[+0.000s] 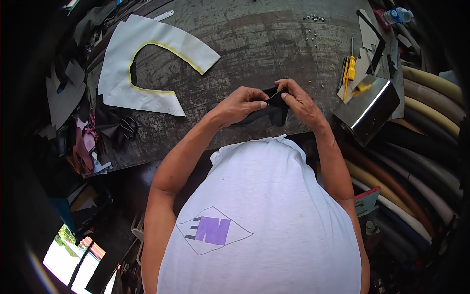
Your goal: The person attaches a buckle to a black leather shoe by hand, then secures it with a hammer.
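Close to the table's near edge, a piece of black sheet material (pixel 278 116), perhaps leather, is pinched in both my hands. My left hand (pixel 241 104) grips it with thumb and fingers together. On the other side, my right hand (pixel 299 103) pinches its raised edge between thumb and fingertips. Part of the black piece hangs down toward my shirt, and its full shape is hidden by my hands. To the left lies a large white C-shaped piece (pixel 117 63) with a yellow band along its inner edge.
Small shiny metal bits (pixel 314 18) lie scattered at the far side. A yellow-handled screwdriver (pixel 351 68) and a shiny metal box (pixel 370 109) are at right, beside rolls of material (pixel 431 103). Scissors handles (pixel 128 128) show among dark scraps at left. A plastic bottle (pixel 397 15) lies far right.
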The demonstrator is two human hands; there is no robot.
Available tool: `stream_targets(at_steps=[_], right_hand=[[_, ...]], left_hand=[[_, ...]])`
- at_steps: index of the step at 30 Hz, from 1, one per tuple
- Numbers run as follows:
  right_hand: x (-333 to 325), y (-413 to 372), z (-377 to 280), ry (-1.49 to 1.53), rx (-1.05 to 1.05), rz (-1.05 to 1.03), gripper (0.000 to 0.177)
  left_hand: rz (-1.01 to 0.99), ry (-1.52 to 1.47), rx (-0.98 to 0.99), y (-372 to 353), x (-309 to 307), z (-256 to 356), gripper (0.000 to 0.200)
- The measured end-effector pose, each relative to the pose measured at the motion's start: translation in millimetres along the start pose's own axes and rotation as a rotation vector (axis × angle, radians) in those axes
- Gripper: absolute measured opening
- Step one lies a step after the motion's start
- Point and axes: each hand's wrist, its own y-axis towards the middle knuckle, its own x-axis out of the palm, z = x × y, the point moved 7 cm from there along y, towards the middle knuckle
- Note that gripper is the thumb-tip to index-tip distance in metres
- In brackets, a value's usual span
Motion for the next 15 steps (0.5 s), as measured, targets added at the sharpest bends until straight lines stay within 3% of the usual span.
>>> stream_targets(at_steps=[2,4,7,11,12,15], right_hand=[[13.0,-2.3,17.2,0.052,0.091,-0.023,0.020],[29.8,-10.1,37.5,0.049,-0.018,0.030,0.023],[51.5,-21.0,57.9,0.105,0.093,-0.033,0.025],[31.7,-51.3,71.7,0.028,0.222,0.205,0.035],[19.9,-65.4,97.1,-0.073,0.300,0.198,0.039],[-10.4,-102.4,140.6,0.021,0.566,0.430,0.037]], left_hand=[[0.036,0.003,0.010,-5.8,10.8,-13.6,0.021],[0.095,0.031,0.075,-8.8,22.4,-28.5,0.016],[0.083,-0.126,-0.101,-22.7,29.6,-61.4,0.016],[0.294,-0.167,-0.188,-25.4,9.8,-85.7,0.015],[0.316,-0.216,-0.183,-25.6,6.3,-86.9,0.015],[0.383,-0.285,-0.136,-17.4,-7.5,-86.8,0.014]])
